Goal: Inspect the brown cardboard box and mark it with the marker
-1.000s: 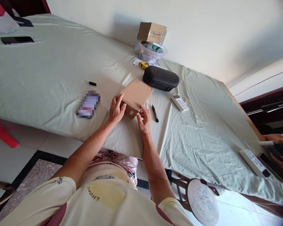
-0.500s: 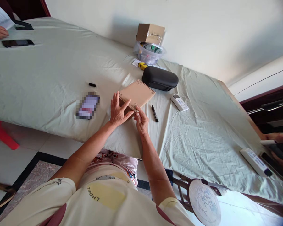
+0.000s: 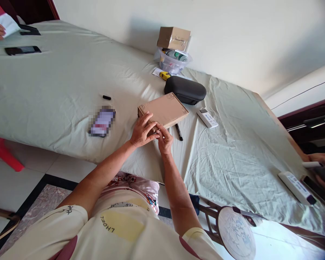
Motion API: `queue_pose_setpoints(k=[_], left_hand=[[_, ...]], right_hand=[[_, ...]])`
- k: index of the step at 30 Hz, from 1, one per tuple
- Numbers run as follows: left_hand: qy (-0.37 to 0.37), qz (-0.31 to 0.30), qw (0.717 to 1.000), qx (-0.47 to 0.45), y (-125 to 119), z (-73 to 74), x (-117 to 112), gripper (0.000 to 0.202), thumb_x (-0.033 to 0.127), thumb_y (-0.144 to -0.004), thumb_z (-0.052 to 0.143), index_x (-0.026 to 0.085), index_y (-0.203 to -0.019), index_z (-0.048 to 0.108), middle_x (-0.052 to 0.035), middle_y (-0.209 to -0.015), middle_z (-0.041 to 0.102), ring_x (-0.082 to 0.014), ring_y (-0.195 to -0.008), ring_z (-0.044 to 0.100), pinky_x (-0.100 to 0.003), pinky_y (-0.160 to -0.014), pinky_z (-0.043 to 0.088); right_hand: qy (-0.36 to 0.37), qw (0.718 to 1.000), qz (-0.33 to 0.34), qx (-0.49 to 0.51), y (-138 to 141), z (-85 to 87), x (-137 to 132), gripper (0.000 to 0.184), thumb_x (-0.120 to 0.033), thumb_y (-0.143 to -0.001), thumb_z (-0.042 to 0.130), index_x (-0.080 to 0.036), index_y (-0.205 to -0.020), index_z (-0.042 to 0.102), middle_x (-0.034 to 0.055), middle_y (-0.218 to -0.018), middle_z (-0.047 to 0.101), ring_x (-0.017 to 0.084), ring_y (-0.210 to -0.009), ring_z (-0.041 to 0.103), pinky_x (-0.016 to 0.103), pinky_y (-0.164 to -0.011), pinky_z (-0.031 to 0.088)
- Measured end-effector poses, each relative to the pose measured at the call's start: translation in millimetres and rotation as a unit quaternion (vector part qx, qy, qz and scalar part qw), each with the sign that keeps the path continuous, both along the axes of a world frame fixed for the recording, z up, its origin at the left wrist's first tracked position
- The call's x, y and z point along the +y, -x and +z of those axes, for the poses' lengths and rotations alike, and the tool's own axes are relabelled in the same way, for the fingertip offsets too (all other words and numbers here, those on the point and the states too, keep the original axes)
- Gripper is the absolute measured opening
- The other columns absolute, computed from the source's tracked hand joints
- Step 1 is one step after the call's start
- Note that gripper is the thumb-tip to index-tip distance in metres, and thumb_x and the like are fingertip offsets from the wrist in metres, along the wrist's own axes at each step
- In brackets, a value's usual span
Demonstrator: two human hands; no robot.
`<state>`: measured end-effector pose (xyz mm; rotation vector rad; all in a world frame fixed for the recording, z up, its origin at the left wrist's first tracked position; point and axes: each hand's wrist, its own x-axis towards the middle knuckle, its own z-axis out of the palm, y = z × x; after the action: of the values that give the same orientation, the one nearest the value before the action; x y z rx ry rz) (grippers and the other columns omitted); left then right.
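seeing a flat tan cardboard box with dark swirly corners [image 3: 165, 110] over a wrinkly pale green tablecloth [image 3: 130, 90], hiding one end of a slim black marker [image 3: 180, 133]. smooth rounded black case [image 3: 185, 90] just behind, little oblong white box [image 3: 208, 118] off right. left hand [image 3: 141, 131] has fingers fanned on the cardboard; right hand's [image 3: 164, 141] are bunched narrow at the near corner, can't tell if they're gripping.

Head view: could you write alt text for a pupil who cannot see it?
A person's left hand and right hand are at the near edge of a patterned brown cardboard box, over a pale green cloth. A black marker pen lies partly hidden by the box; a rounded black case sits beyond.
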<state>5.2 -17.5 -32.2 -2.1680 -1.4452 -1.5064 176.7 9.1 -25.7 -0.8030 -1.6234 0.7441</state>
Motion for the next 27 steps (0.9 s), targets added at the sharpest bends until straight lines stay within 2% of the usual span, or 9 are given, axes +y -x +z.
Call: queue_pose_setpoints(k=[3,5,9,13,17,21,27], left_hand=[[0.001,-0.002,1.0,-0.018,-3,2.2,0,0.047,0.058,-0.107,0.054,0.023,-0.137,0.067,-0.0185,-0.157,0.06,-0.0334,-0.159,0.049,-0.058,-0.131,0.043],[0.0,-0.005,1.0,-0.02,-6,4.7,-1,0.043,0.052,-0.111,0.048,0.022,-0.135,0.068,-0.0179,-0.152,0.065,-0.0304,-0.156,0.053,-0.055,-0.129,0.047],[0.018,-0.014,0.999,-0.025,-7,10.6,-3,0.045,0.046,-0.114,0.038,0.022,-0.133,0.071,-0.0148,-0.146,0.071,-0.0251,-0.152,0.058,-0.05,-0.128,0.05],[0.013,-0.023,0.999,-0.042,1,12.8,-3,0.041,0.042,-0.114,0.041,0.023,-0.134,0.072,-0.0126,-0.142,0.074,-0.0238,-0.148,0.062,-0.048,-0.127,0.05],[0.023,0.035,0.998,-0.057,20,12.4,0,0.042,0.043,-0.114,0.041,0.026,-0.131,0.075,-0.0105,-0.139,0.076,-0.0245,-0.143,0.064,-0.048,-0.125,0.048],[0.026,0.104,0.99,-0.089,37,11.4,3,0.047,0.047,-0.114,0.037,0.025,-0.126,0.077,-0.0113,-0.139,0.075,-0.0258,-0.138,0.065,-0.047,-0.124,0.047],[0.02,0.113,0.984,-0.134,43,7.6,5,0.053,0.05,-0.115,0.031,0.025,-0.127,0.075,-0.0121,-0.141,0.072,-0.0238,-0.134,0.067,-0.044,-0.121,0.051]], right_hand=[[0.013,0.999,-0.045,-0.012,-5,-1.3,6,0.049,-0.063,-0.099,0.063,-0.024,-0.122,0.082,0.0025,-0.084,0.079,0.014,-0.066,0.068,0.031,-0.069,0.062],[0.019,0.997,-0.073,-0.016,-9,-1.6,10,0.052,-0.062,-0.101,0.058,-0.023,-0.126,0.08,-0.0004,-0.073,0.072,0.012,-0.058,0.06,0.028,-0.062,0.057],[0.018,0.994,-0.107,-0.027,-15,-1.0,14,0.052,-0.062,-0.102,0.053,-0.024,-0.127,0.079,-0.0005,-0.077,0.072,0.01,-0.058,0.058,0.028,-0.062,0.055],[0.008,0.993,-0.11,-0.047,-15,-0.3,13,0.049,-0.057,-0.102,0.052,-0.023,-0.126,0.079,-0.0017,-0.071,0.069,0.011,-0.057,0.057,0.028,-0.063,0.055],[0.011,0.992,-0.119,-0.045,-14,0.6,13,0.047,-0.051,-0.102,0.051,-0.024,-0.129,0.078,-0.0046,-0.063,0.063,0.011,-0.054,0.054,0.027,-0.062,0.054],[0.031,0.988,-0.144,-0.043,-18,3.2,15,0.048,-0.049,-0.101,0.051,-0.023,-0.134,0.076,-0.0053,-0.064,0.063,0.01,-0.056,0.055,0.025,-0.06,0.051],[0.059,0.983,-0.171,-0.015,-21,6.0,16,0.05,-0.05,-0.103,0.052,-0.024,-0.142,0.069,-0.0044,-0.069,0.066,0.012,-0.059,0.057,0.026,-0.061,0.049]])
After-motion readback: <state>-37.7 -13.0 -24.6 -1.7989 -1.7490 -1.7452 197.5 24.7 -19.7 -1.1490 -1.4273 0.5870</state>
